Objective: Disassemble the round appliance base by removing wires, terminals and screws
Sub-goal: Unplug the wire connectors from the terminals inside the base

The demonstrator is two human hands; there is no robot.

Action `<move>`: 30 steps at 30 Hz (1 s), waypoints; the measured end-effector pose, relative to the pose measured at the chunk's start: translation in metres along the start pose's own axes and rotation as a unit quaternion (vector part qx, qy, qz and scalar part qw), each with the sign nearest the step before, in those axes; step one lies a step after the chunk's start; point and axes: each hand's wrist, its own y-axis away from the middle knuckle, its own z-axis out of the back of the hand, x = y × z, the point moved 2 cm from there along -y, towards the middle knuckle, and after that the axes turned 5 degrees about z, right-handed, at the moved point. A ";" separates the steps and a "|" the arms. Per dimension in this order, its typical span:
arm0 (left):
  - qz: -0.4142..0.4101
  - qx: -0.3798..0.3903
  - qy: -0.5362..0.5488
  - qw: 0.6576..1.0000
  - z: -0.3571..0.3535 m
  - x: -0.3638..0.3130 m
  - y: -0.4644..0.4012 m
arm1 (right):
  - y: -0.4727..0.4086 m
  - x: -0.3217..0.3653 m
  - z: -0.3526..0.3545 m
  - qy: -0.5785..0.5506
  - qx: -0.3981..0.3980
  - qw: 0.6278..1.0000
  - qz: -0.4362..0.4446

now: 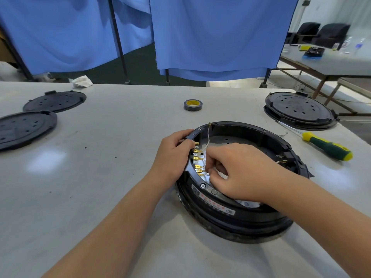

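Note:
The round black appliance base lies open side up on the white table, right of centre. A row of several gold terminals runs along its inner left wall, with thin white wires rising from them. My left hand grips the base's left rim beside the terminals. My right hand reaches inside the base, its fingertips pinching a wire end at the lower terminals. A screw sits in the near rim.
A green and yellow screwdriver lies right of the base. A roll of tape stands behind it. Black round covers lie at far left, and another base at far right. Blue curtains hang behind the table.

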 end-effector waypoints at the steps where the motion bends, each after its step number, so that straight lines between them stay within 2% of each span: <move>1: 0.000 0.000 0.001 1.000 0.000 0.000 0.000 | 0.000 0.000 0.000 0.003 -0.005 1.000 0.000; 16: 0.000 0.004 0.010 1.000 0.000 -0.001 0.002 | 0.002 0.001 0.002 -0.007 0.002 1.000 -0.010; 30: 0.000 0.012 0.008 1.000 0.000 -0.001 0.001 | 0.003 -0.007 0.010 -0.054 -0.097 0.993 -0.026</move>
